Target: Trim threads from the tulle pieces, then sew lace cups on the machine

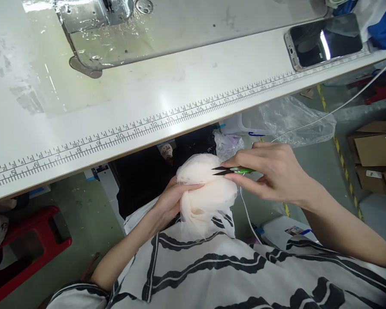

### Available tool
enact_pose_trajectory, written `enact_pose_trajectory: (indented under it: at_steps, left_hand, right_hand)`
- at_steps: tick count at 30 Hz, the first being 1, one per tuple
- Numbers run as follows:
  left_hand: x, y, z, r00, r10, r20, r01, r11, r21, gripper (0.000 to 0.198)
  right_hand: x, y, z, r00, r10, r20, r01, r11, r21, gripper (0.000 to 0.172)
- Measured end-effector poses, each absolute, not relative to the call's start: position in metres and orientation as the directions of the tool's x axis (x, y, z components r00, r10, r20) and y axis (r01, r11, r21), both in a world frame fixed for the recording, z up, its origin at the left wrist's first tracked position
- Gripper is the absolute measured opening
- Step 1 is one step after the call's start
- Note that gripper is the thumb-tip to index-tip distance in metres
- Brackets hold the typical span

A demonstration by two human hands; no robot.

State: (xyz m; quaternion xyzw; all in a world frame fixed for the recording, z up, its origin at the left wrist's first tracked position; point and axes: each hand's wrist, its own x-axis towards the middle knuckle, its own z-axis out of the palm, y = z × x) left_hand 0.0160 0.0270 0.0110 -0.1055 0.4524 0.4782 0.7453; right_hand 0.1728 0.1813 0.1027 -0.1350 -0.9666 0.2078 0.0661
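Observation:
Over my lap, my left hand (171, 198) grips a bunched piece of pale peach sheer fabric (208, 195), its thumb laid across a fold. The fabric bulges in two rounded, padded-looking parts, and its loose end hangs toward my striped shirt. From the right, my right hand (263, 169) is closed around small thread snips (233, 171) with black blades and a green handle. Their blades are slightly apart and point left, over or against the fabric's upper right side; I cannot tell whether they touch it.
A white sewing table (141, 98) with a printed ruler edge lies ahead, bearing a metal machine bed (180, 38) and a phone (324, 40). A white cable (350, 101) crosses at right. Cardboard boxes (375, 150) and a red stool (28, 253) stand on the floor.

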Motion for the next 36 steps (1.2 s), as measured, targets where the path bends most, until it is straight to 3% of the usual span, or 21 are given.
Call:
enact_pose_trajectory:
  at_steps: [30,33,36]
  left_hand:
    - [0.016,0.026,0.011,0.133,0.603,-0.786,-0.813,0.520,0.262,0.065]
    - [0.016,0.026,0.012,0.111,0.586,-0.803,-0.820,0.511,0.259,0.067]
    - [0.015,0.026,0.010,0.107,0.562,-0.820,-0.832,0.502,0.236,0.066]
  right_hand:
    - [0.168,0.181,0.097,-0.961,0.263,0.086,0.203,0.882,-0.426,0.013]
    - [0.167,0.178,0.095,-0.937,0.325,0.130,0.225,0.843,-0.489,0.010]
    - [0.169,0.174,0.090,-0.821,0.555,0.135,0.353,0.680,-0.643,0.007]
